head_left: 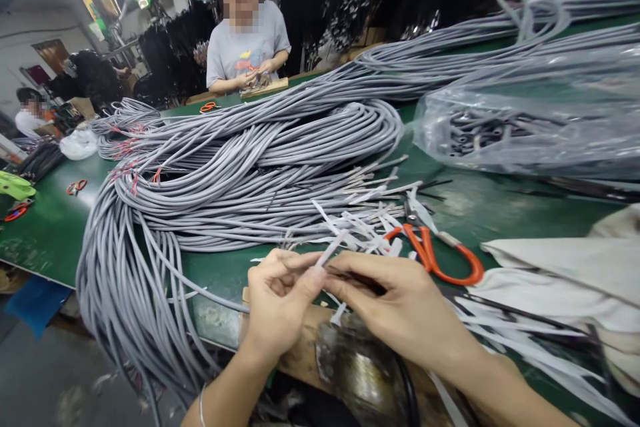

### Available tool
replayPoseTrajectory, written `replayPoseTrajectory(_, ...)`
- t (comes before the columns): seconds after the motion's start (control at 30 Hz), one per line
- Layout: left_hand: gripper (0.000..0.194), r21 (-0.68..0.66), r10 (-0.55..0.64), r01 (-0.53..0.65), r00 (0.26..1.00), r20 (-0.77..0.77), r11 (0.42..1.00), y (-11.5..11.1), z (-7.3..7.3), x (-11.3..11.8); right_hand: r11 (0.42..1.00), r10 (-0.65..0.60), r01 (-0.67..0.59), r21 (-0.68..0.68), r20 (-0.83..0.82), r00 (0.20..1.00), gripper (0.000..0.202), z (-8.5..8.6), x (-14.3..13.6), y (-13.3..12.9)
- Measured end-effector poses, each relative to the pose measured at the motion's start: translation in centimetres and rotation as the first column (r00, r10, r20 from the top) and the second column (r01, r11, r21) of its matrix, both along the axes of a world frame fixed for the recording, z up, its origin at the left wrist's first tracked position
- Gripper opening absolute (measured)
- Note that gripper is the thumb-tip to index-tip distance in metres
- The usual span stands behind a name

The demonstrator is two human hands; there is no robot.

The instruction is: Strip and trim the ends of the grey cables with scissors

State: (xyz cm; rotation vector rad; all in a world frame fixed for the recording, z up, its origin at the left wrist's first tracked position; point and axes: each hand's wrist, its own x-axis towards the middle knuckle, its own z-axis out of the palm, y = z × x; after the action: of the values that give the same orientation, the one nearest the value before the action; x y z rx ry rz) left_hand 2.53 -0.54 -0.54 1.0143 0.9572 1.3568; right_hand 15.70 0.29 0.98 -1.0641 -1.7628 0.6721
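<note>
My left hand (280,300) is closed around a grey cable (220,300) that runs in from the bundle on the left. A narrow white strip (333,248) sticks up by my left thumb, between the two hands. My right hand (395,290) is closed in a pinch, its fingertips against those of my left hand. What its fingertips grip is hidden. Another white strip end (339,315) hangs below the right fingers. Just beyond my right hand lie scissors with orange handles (425,250), among loose white strips (360,230).
Coiled grey cables (240,173) cover much of the green table (470,197). A clear plastic bag (525,120) of dark pieces lies at right, with white cloth (565,260) nearer. A metal block (357,360) sits below my hands. A person (245,33) works opposite.
</note>
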Motion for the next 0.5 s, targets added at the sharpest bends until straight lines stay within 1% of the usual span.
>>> replayPoseTrajectory(0.07,0.027,0.005,0.039,-0.039,0.999,0.024,0.999,0.24,-0.02,-0.01,0.999,0.015,-0.016,0.037,0.023,1.0,0.021,-0.06,-0.03,-0.05)
replayPoseTrajectory(0.17,0.035,-0.036,0.106,-0.104,0.992,0.065,0.994,0.39,-0.03,-0.03,0.997,0.019,-0.022,0.072,0.042,0.999,0.017,-0.18,0.0,-0.14)
replayPoseTrajectory(0.3,0.043,-0.042,0.178,-0.177,0.984,0.021,0.983,0.07,0.03,0.19,0.993,0.021,-0.026,0.114,0.049,0.999,0.017,-0.32,0.07,-0.25)
replayPoseTrajectory(0.43,0.046,-0.013,0.215,-0.214,0.977,0.018,0.977,-0.27,-0.11,0.36,0.987,0.028,-0.037,0.157,0.056,0.998,0.017,-0.32,0.06,-0.37)
replayPoseTrajectory(0.5,0.047,-0.026,0.227,-0.226,0.973,0.042,0.974,-0.28,-0.21,0.32,0.986,0.037,-0.046,0.159,0.061,0.997,0.017,-0.32,0.06,-0.39)
